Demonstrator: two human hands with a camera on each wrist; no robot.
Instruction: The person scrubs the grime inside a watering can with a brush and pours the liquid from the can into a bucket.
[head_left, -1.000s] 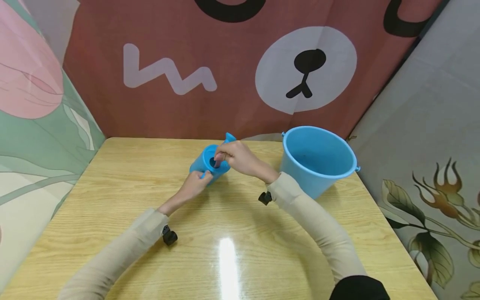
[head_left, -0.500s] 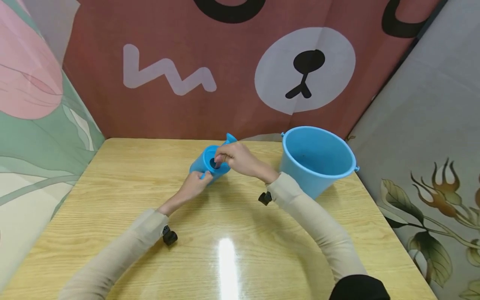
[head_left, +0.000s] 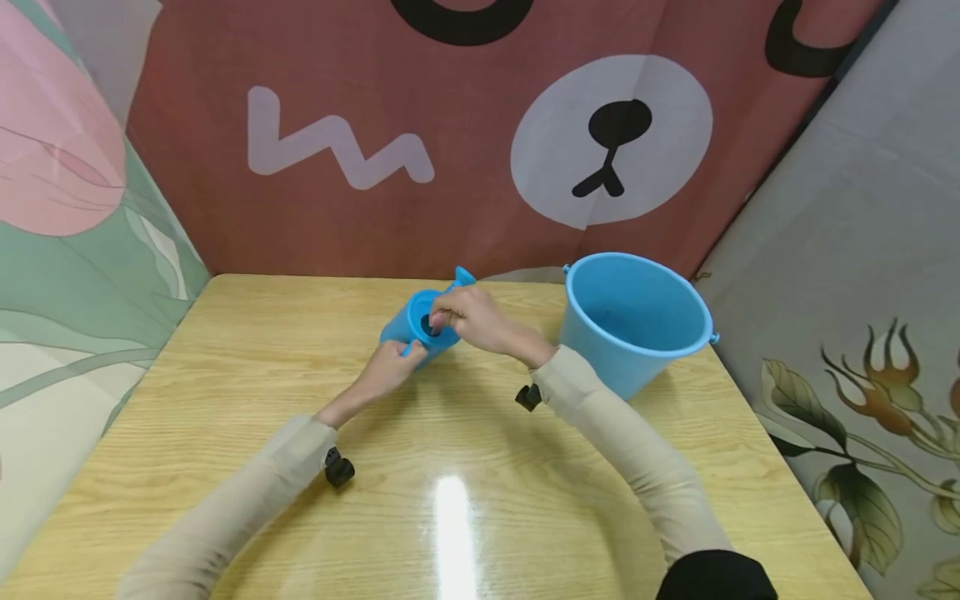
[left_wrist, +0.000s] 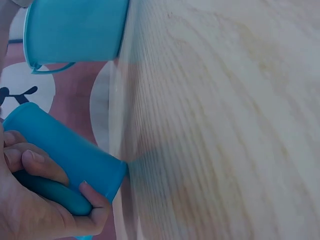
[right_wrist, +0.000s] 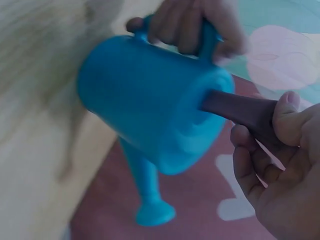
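Blue watering can (right_wrist: 135, 95) near table's (head_left: 247, 358) far edge: left hand (head_left: 384, 368) grips handle (left_wrist: 55, 192), hold steady; right hand (head_left: 483, 322) pinches inserted brown piece (right_wrist: 242, 109).

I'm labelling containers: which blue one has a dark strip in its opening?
The spouted watering can: the right hand holds the dark strip there. The bucket has no strip or hand at its opening.
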